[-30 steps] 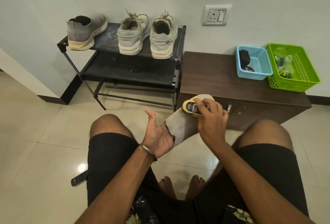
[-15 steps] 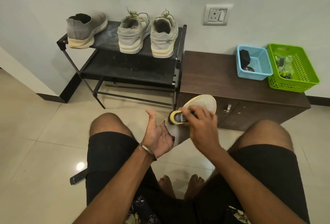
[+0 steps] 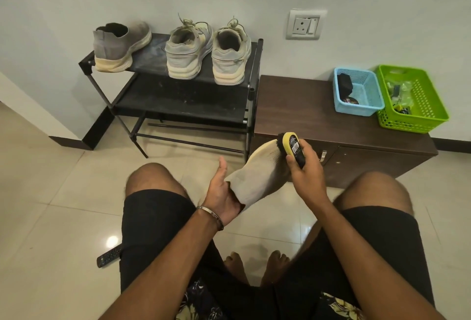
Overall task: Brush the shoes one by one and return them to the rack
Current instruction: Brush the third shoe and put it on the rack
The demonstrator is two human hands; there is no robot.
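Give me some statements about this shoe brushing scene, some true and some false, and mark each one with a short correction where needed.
1. The right hand grips a yellow and black shoe brush. True.
2. The brush bristles touch the toe end of the grey slip-on shoe in the hands. True.
3. The left hand rests on a knee. False: it holds the shoe at its opening.
4. Four shoes stand on the black metal rack. False: three stand on its top shelf.
5. The blue plastic basket stands on the floor. False: it stands on the dark brown wooden cabinet, beside the green plastic basket.
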